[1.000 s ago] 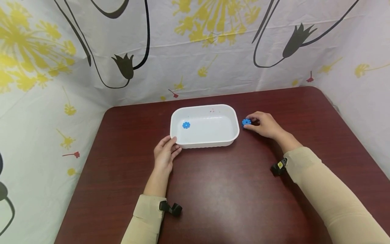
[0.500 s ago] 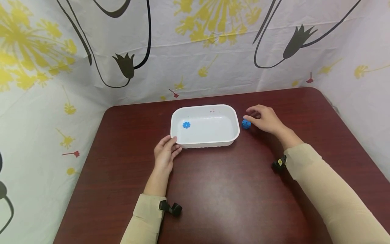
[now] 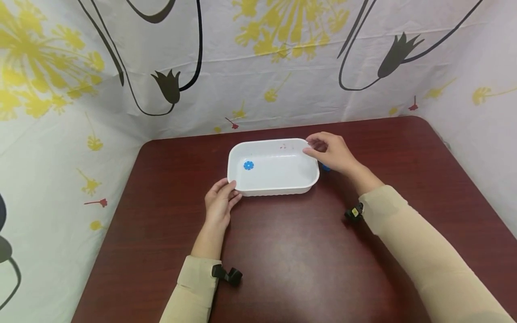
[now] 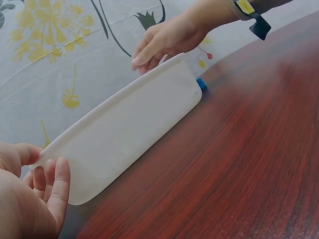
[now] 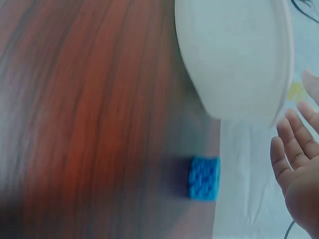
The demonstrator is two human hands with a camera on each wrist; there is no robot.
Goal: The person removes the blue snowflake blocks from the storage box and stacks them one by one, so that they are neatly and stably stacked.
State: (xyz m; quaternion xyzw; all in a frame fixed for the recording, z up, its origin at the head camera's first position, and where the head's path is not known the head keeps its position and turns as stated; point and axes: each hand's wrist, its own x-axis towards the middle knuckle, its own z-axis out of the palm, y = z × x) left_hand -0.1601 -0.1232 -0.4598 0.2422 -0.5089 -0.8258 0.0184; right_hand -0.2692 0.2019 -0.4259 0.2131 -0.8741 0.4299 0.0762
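A white plastic tub [image 3: 274, 192] stands on the table, and one blue notched disc [image 3: 248, 165] lies flat inside it towards the left end. My left hand [image 3: 218, 204] grips the tub's near left corner, thumb over the rim and fingers against the outer wall. Over the tub's far right corner is my right hand [image 3: 336, 153], its fingers loosely bent and holding nothing. Just right of the tub, a short stack of several blue notched discs [image 5: 204, 178] stands on the table; my right hand mostly hides it in the head view.
The dark red wooden table [image 3: 282, 251] has rounded far corners. White cloth [image 3: 258, 98] with printed flowers hangs behind it and at both sides. A small black device [image 3: 353, 212] sits at the right cuff, and another black device [image 3: 228, 274] at the left.
My right hand has let go of the disc, which now lies on the stack. It has then risen and moved left to the tub's right end. My left hand stays at the corner.
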